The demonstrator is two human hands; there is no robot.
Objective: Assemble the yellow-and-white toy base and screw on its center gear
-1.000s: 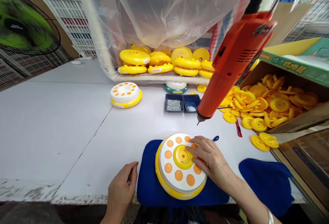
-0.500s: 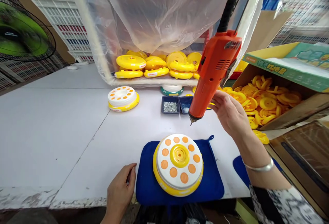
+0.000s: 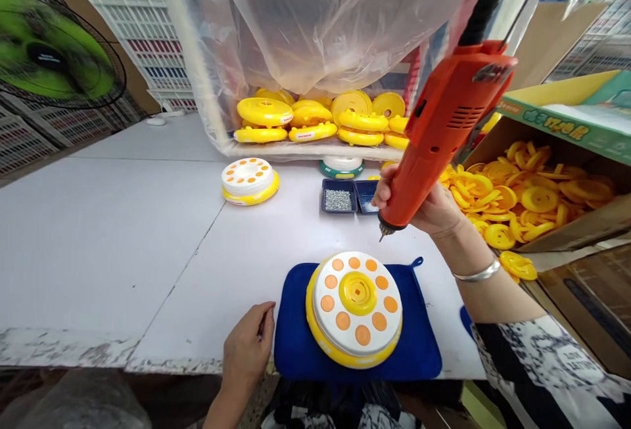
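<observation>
A: Where is the white-and-yellow plastic disc (image 3: 355, 330)?
B: On the blue mat (image 3: 290, 324). The right hand (image 3: 434, 212) clamps its fingers on the orange electric drill (image 3: 444, 127), behind the mat.
A: The left hand (image 3: 246, 340)?
B: Curled beside the mat; I cannot tell if it holds something. Nobody holds the disc, so I think the drill bit (image 3: 383, 232) can slip.

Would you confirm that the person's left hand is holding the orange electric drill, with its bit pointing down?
Not the left: the head view shows the right hand holding the orange electric drill, with its bit pointing down. The left hand is away from it.
</observation>
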